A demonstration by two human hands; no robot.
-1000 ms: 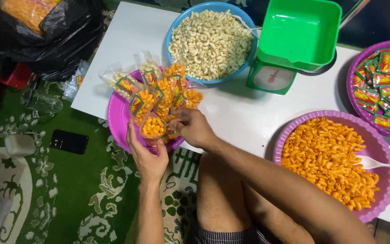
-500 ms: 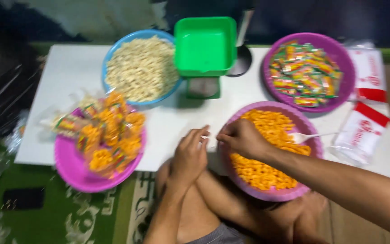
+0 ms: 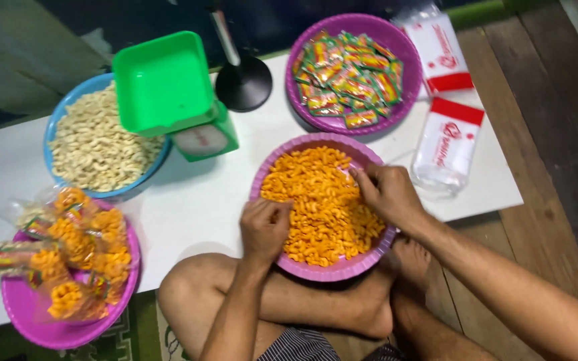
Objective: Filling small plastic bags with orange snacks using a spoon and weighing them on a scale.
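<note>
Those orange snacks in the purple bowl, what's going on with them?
A person sits cross-legged at a low white table, both hands in the purple bowl of orange snacks. The left hand rests on the near side, the right hand on the far right. Filled packets lie on a purple plate to the left.
</note>
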